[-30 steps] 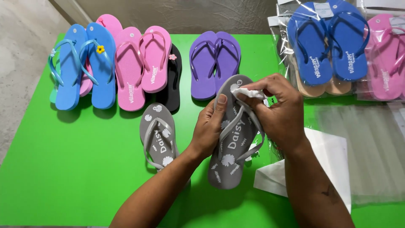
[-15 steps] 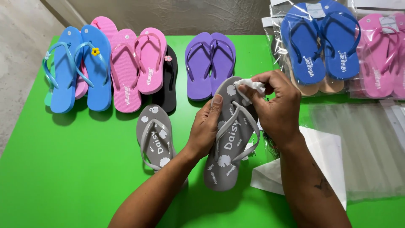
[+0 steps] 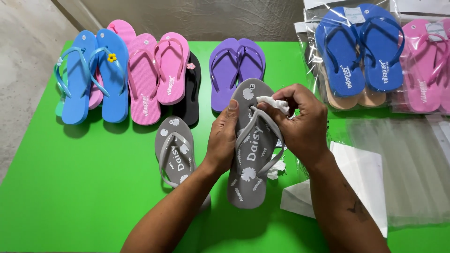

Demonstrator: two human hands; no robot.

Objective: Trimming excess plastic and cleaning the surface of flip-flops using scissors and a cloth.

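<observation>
A grey flip-flop with white flower prints (image 3: 251, 164) is lifted above the green table (image 3: 93, 187). My left hand (image 3: 224, 136) grips its left edge, thumb near the strap. My right hand (image 3: 300, 124) is closed on a crumpled white piece of paper or tag (image 3: 274, 104) at the top of the strap. The matching grey flip-flop (image 3: 174, 150) lies flat on the table just left of my left wrist.
Blue (image 3: 91, 77), pink (image 3: 157, 77), black (image 3: 191, 93) and purple (image 3: 236, 68) flip-flops lie in a row at the table's far side. Bagged blue (image 3: 358, 49) and pink (image 3: 426, 61) pairs sit at the right. White paper (image 3: 358, 175) and clear bags (image 3: 408, 164) lie near my right arm.
My right hand has shifted slightly on the strap, working the white piece at its top. The green tip seen a second ago is hidden now. The view has moved a little.
</observation>
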